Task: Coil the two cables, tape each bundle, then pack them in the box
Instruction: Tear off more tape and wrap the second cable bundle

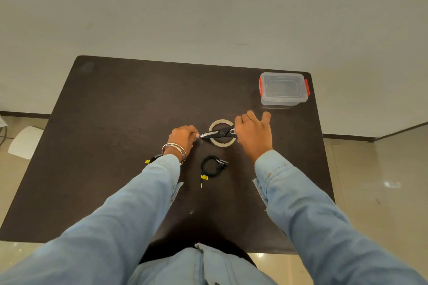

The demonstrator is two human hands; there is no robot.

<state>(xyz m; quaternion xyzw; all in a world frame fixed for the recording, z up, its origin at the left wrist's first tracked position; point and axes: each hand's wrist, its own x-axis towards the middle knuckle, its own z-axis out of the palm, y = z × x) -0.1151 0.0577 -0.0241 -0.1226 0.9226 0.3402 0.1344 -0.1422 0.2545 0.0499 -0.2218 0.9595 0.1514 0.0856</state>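
A dark tabletop (115,122) stands against a pale wall; clear box (283,88) at its far right corner. Right hand (253,133) grips scissors (216,133) over the tape roll (214,142); left hand (183,137) is curled, whether pinching tape unclear.

Both arms in light blue denim-like sleeves, long, loosely creased. Left sleeve (120,206) runs in from 7 o'clock; cuff hangs unfastened, slit flap showing at its inner edge. Right sleeve (308,210) runs in from 5 o'clock; cuff also loose, with flap at inner side and faint rust-coloured specks near cuff seam. Silver bangles (175,150), several thin rings stacked, circle left wrist just above cuff. Same light blue fabric covers torso (203,266) at 6 o'clock, seam down its middle.
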